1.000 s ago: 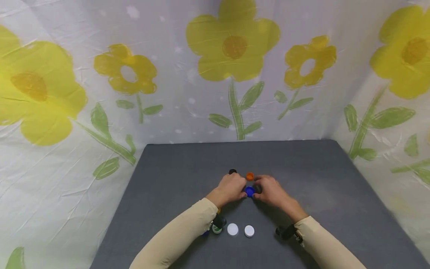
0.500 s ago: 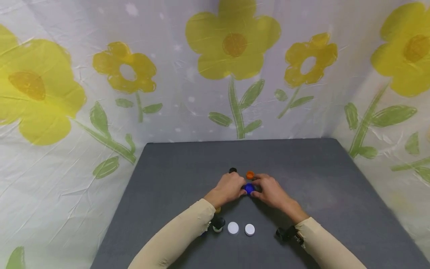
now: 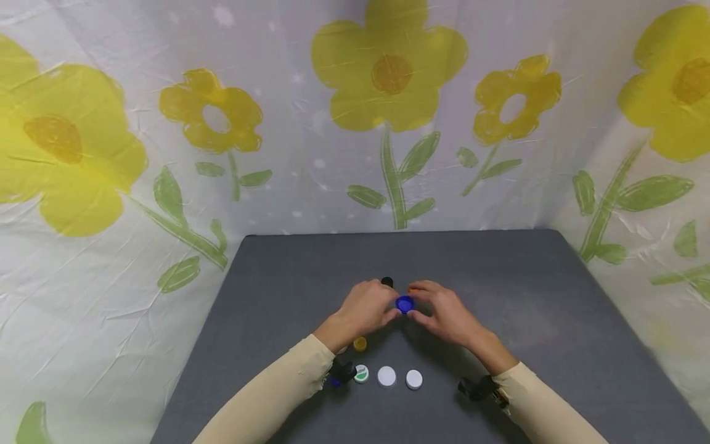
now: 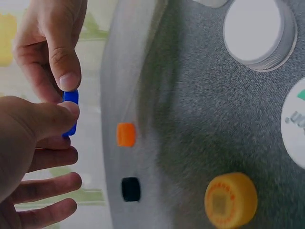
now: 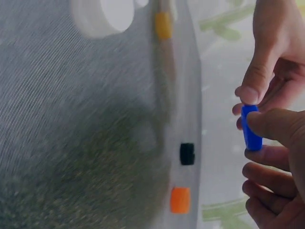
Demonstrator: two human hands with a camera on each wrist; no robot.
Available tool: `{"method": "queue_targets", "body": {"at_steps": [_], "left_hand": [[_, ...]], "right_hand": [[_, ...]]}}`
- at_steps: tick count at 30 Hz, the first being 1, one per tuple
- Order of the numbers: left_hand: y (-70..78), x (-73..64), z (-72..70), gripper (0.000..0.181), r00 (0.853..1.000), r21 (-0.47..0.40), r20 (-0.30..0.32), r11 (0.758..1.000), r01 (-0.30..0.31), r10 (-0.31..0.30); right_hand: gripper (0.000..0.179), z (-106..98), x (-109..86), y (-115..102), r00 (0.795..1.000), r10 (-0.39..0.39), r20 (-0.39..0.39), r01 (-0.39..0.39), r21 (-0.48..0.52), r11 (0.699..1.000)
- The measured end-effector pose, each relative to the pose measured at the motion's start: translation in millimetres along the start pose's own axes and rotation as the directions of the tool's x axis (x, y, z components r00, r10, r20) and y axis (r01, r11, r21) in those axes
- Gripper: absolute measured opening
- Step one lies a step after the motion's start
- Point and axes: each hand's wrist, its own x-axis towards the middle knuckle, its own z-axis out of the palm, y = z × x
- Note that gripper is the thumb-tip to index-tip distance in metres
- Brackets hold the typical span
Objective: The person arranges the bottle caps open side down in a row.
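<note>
A blue bottle cap is held up above the grey table between both hands. My left hand pinches one side of it with thumb and forefinger, and in the left wrist view its other fingers are spread loosely below. From the opposite side, my right hand pinches the cap's other edge. In both wrist views the blue cap is seen edge-on. Beyond the hands on the table stand an orange cap and a black cap; the right hand mostly covers the orange one in the head view.
Nearer to me stand a yellow cap, a white cap with a green mark, a larger white cap and a smaller white cap. Another blue cap is partly hidden under my left wrist. A flowered curtain hangs behind the table.
The blue cap has come up off the table between my hands and shifted slightly left. My left arm has moved left, uncovering the yellow cap, while the right hand now covers the orange one.
</note>
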Motion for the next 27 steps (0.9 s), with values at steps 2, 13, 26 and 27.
{"method": "queue_targets", "body": {"at_steps": [2, 13, 26, 27], "left_hand": [[-1.0, -5.5, -6.0, 0.031, 1.0, -0.006, -0.021, 1.0, 0.003, -0.003], [-5.3, -29.1, -24.6, 0.029, 0.975, -0.071, -0.216, 0.994, -0.078, 0.061], [-15.3, -43.3, -19.3, 0.018, 0.963, -0.326, -0.234, 0.944, 0.052, -0.134], [-16.2, -44.3, -20.1, 0.018, 0.963, -0.382, -0.211, 0.921, 0.077, -0.168]], "right_hand": [[0.038, -2.2, 1.3, -4.4, 1.0, -0.001, -0.007, 0.002, 0.035, 0.999], [0.03, -12.8, 6.2, -21.9, 0.981, 0.165, 0.102, -0.187, 0.267, 0.946], [0.029, -2.8, 8.8, -28.2, 0.993, 0.099, -0.062, -0.082, 0.238, 0.968], [0.03, -2.8, 9.3, -28.8, 0.993, 0.066, -0.098, -0.045, 0.21, 0.977]]}}
